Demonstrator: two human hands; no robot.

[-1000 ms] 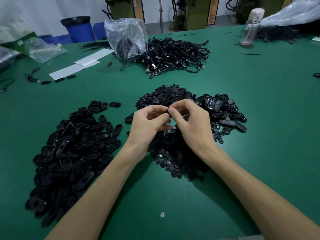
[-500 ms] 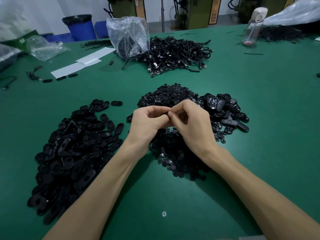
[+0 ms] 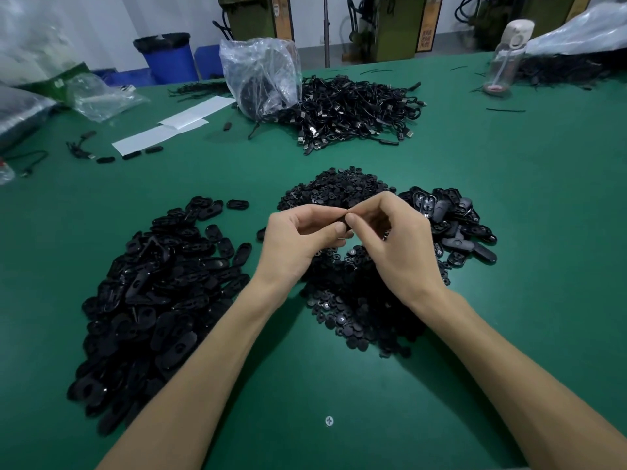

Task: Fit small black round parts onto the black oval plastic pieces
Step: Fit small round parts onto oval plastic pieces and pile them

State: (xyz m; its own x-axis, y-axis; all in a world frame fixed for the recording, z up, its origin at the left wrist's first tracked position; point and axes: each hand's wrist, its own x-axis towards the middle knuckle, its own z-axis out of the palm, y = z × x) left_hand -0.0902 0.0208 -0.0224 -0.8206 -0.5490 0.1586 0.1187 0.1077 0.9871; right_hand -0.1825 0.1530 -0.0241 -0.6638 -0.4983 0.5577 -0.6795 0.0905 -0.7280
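**Both hands pinch one small black piece over the round parts**

A cross-head screw point(image 3: 329, 421) sits flush in the green table point(image 3: 509, 232) by its near edge. Over the table's middle, the left hand point(image 3: 298, 239) and right hand point(image 3: 393, 242) meet fingertip to fingertip. Their thumbs and forefingers pinch a small black piece point(image 3: 343, 221) between them. It is mostly hidden, so I cannot tell whether it is oval or round.

Under the hands lies the heap of round parts point(image 3: 359, 300). Toward the left edge spreads the large pile of oval pieces point(image 3: 152, 293), and a smaller oval-piece pile point(image 3: 454, 228) lies just right of the hands.

Farther back, a tangle of black cables point(image 3: 356, 110) touches a clear plastic bag point(image 3: 261, 76), with white paper sheets point(image 3: 176, 127) to its left. A clear water bottle point(image 3: 504, 59) stands near the far right corner.

Beyond the far edge stand a blue bin point(image 3: 168, 59) and orange placards point(image 3: 425, 39) whose writing is too blurred to read.
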